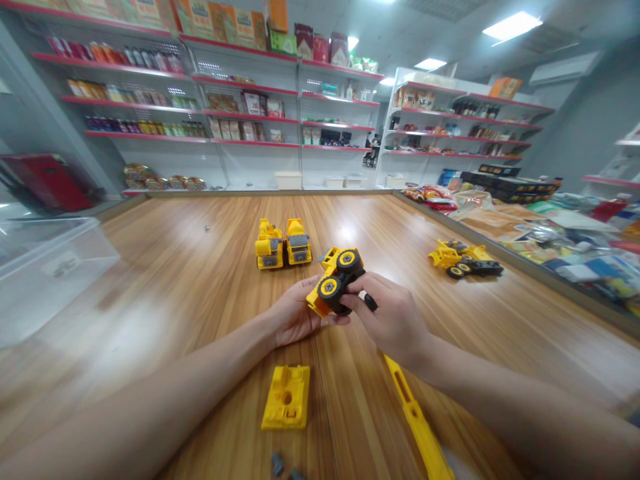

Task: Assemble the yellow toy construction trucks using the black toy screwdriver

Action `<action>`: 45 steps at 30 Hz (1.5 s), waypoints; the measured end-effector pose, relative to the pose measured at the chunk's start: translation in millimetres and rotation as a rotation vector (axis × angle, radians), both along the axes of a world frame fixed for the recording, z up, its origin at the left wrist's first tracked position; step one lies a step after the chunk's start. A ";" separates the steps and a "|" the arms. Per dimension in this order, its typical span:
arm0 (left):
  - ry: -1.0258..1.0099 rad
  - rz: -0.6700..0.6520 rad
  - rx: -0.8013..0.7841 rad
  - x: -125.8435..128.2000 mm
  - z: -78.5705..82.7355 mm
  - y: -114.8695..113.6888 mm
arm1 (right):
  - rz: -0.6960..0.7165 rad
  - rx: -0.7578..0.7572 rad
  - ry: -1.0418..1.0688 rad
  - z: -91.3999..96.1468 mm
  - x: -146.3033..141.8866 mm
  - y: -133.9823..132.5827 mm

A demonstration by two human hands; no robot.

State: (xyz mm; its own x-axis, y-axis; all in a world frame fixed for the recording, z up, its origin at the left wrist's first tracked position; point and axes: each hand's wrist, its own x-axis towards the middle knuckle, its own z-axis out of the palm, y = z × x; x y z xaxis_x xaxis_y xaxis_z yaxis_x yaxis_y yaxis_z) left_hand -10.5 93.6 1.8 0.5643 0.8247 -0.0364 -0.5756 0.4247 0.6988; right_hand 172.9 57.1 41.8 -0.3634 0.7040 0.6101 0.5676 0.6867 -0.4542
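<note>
A yellow toy truck (334,280) with black wheels is held tilted above the wooden table (200,280) at the centre. My left hand (293,313) grips its lower yellow body from the left. My right hand (393,317) is closed around its black wheel side, with a small black part (371,302) between the fingers. Below my hands lie a flat yellow toy panel (287,397) and a long yellow toy arm piece (417,420).
Two assembled yellow toy trucks (283,244) stand side by side further back. Another yellow toy vehicle (465,259) lies at the right. Small grey screws (283,467) sit near the front edge. A clear plastic bin (45,267) is on the left, packaged goods (550,233) along the right, shelves behind.
</note>
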 end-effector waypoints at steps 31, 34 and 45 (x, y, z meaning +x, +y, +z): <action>0.001 -0.101 -0.062 0.9 1.3 -4.4 | -0.106 -0.039 -0.258 -0.1 3.2 7.0; -0.013 -0.105 -0.065 0.3 1.9 -4.5 | -0.077 -0.034 -0.268 -0.2 3.6 5.1; -0.078 -0.045 -0.080 -3.4 4.5 0.1 | 0.016 0.011 -0.003 1.7 1.9 3.4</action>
